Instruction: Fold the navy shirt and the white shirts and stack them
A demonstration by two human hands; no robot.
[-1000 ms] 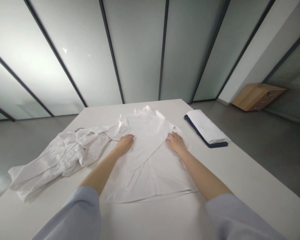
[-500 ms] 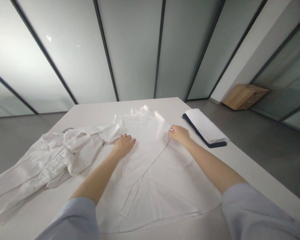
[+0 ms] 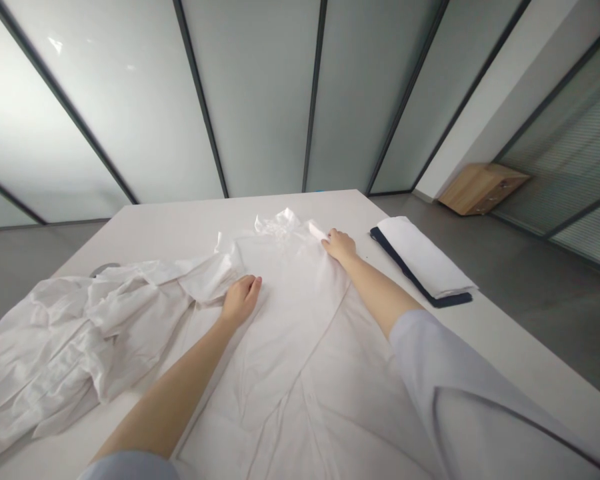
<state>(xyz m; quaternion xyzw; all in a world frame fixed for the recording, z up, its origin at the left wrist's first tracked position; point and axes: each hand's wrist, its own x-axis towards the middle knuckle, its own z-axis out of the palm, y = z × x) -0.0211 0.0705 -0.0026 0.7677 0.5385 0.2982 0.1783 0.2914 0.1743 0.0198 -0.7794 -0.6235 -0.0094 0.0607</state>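
A white shirt [image 3: 300, 313] lies spread on the table [image 3: 180, 223]. The right hand [image 3: 341, 245] pinches its far right side; the left hand [image 3: 241, 300] curls at its left, whether gripping fabric I cannot tell. Crumpled cloth [image 3: 130, 310] lies left, folded clothes [image 3: 423, 257] right.

Across the far side I face a wall of tall frosted glass panels with dark metal strips [image 3: 260, 100], brightest at left. At my far right, a light-brown wooden cabinet [image 3: 467, 190] stands on the smooth grey floor [image 3: 520, 267], near a pale, broad column [image 3: 500, 107].
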